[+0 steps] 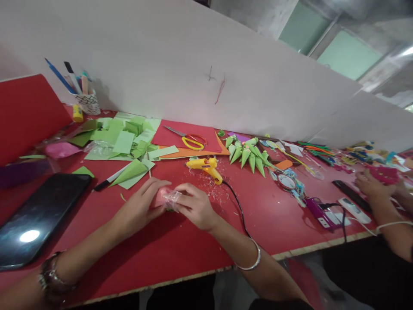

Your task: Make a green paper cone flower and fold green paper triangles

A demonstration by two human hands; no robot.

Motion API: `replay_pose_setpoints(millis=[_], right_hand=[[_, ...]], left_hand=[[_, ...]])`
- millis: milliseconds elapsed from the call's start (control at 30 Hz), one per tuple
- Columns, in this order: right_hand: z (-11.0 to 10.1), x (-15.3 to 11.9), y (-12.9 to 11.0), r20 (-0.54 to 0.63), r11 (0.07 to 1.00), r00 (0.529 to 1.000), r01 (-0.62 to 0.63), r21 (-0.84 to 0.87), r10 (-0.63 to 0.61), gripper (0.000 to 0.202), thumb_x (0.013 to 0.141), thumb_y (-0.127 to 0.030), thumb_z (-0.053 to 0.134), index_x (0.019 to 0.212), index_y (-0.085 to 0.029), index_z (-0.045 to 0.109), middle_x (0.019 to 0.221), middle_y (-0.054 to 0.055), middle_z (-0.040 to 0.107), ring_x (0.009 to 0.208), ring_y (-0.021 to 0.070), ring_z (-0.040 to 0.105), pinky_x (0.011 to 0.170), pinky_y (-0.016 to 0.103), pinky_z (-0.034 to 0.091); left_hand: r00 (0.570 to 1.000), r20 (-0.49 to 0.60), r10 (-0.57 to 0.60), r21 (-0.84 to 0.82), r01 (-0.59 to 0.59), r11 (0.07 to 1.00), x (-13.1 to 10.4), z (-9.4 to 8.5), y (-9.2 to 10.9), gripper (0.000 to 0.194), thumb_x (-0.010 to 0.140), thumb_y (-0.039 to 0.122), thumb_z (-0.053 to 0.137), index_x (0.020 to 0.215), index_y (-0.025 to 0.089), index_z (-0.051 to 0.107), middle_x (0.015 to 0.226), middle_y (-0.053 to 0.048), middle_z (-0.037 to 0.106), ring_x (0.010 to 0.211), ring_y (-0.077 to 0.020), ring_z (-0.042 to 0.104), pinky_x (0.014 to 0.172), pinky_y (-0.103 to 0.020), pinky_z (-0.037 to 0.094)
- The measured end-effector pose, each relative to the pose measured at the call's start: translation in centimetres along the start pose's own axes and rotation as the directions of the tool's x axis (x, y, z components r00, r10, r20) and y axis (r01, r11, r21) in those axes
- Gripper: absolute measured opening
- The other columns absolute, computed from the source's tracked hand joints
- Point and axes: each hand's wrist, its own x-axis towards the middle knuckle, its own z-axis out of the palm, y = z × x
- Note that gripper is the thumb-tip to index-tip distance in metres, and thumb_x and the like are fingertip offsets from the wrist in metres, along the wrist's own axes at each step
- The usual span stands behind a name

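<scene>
Near the front of the red table, my left hand (141,207) is closed on one side of a small pink bundle (161,196) in clear plastic. My right hand (196,206) pinches the plastic at the bundle's other side. A little green shows beneath it. Just behind my hands lies a yellow glue gun (206,167), its black cord running toward the table's front edge. A green paper cone (131,171) and a black-capped marker (111,177) lie beyond my left hand.
A dark phone (45,215) lies at left, green paper pieces (122,140) and scissors (189,140) behind. Green cones (247,154) stand mid-back. At right are a purple power socket (322,215) and another person's hands (374,187).
</scene>
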Motion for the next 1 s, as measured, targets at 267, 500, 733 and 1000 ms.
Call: replay_pose_setpoints(millis=[267,500,733,1000], right_hand=[[0.05,-0.27,-0.05,0.005,0.997,0.997,-0.072,-0.017,0.072,0.022,0.089,-0.029,0.045,0.097,-0.019,0.062,0.093,0.007,0.060,0.086,0.0138,0.057,0.077,0.025,0.048],[0.01,-0.21,0.35,0.061,0.997,0.996,-0.060,-0.045,0.062,0.018,0.088,-0.027,0.047,0.096,-0.017,0.061,0.094,0.007,0.059,0.087,0.0145,0.056,0.076,0.024,0.047],[-0.47,0.17,-0.06,0.236,0.971,0.971,0.011,-0.238,0.047,0.018,0.088,-0.026,0.047,0.087,-0.014,0.060,0.087,0.008,0.059,0.078,0.0149,0.054,0.068,0.023,0.044],[-0.57,-0.01,0.24,0.188,0.990,0.980,-0.047,-0.136,0.073,0.017,0.089,-0.022,0.042,0.086,-0.015,0.057,0.086,0.007,0.056,0.077,0.0152,0.054,0.066,0.025,0.044]], left_hand=[[0.999,0.010,-0.046,-0.050,0.046,0.998,0.17,-0.23,0.14,0.017,0.081,0.028,0.049,0.096,0.020,0.046,0.089,-0.004,0.055,0.081,-0.0172,0.055,0.071,-0.027,0.045],[0.999,0.017,-0.036,-0.027,0.037,0.999,-0.06,-0.12,0.33,0.013,0.084,0.028,0.045,0.094,0.020,0.045,0.088,-0.003,0.053,0.080,-0.0157,0.055,0.071,-0.025,0.045],[0.993,0.118,-0.016,-0.019,0.018,1.000,-0.15,-0.12,0.19,0.013,0.086,0.030,0.041,0.087,0.019,0.047,0.083,-0.002,0.053,0.071,-0.0138,0.054,0.064,-0.023,0.044],[0.997,0.037,-0.069,-0.018,0.070,0.997,0.13,-0.29,0.74,0.016,0.083,0.034,0.045,0.089,0.020,0.048,0.084,-0.002,0.056,0.074,-0.0154,0.056,0.066,-0.024,0.045]])
